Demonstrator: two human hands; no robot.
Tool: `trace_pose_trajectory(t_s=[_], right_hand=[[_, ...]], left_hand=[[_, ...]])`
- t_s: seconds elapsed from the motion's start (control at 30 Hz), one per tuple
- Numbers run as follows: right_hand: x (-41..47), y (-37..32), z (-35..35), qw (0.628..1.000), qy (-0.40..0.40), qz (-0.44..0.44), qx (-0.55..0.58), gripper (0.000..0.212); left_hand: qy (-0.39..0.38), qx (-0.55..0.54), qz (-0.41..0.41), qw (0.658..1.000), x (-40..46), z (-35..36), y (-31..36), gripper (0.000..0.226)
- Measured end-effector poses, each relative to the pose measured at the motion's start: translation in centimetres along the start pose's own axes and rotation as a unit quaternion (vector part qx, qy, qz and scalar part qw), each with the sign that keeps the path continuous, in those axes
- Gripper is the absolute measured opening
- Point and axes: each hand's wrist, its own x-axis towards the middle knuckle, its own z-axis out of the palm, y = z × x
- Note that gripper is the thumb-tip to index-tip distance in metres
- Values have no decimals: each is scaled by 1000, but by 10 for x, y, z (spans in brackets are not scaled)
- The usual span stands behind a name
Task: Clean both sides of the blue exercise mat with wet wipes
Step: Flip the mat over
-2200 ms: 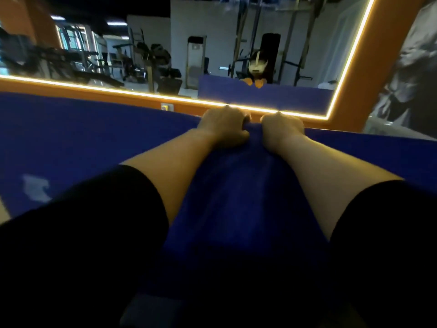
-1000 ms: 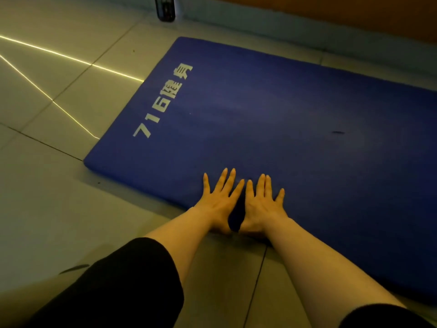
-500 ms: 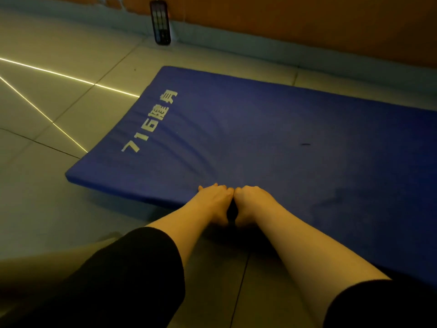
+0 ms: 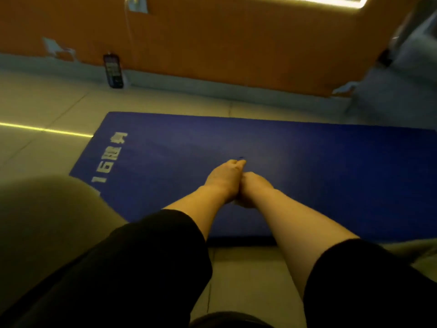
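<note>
A: Where's the mat (image 4: 295, 166)?
B: Flat on the tiled floor (image 4: 40, 110), near the orange wall (image 4: 236, 39). Deep blue, white lettering at its left end.
A: And the hands?
B: Left hand (image 4: 224, 178) and right hand (image 4: 254, 189) touch, fingers curled, over the mat; whether they hold anything, I can't tell.
</note>
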Motion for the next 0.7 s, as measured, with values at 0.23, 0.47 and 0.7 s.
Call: trace_pose_trajectory(t_s=[0.23, 0.47, 0.7], right_hand=[[-45, 100, -17, 991, 57, 115, 40, 42], [-133, 238, 28, 928, 83, 312, 186, 29], [-312, 327, 150, 749, 168, 569, 295, 22]], left_hand=[[-1, -15, 65, 998, 27, 21, 104, 46], [-94, 21, 236, 967, 44, 104, 256, 40], [-218, 39, 388, 895, -34, 241, 406, 51]])
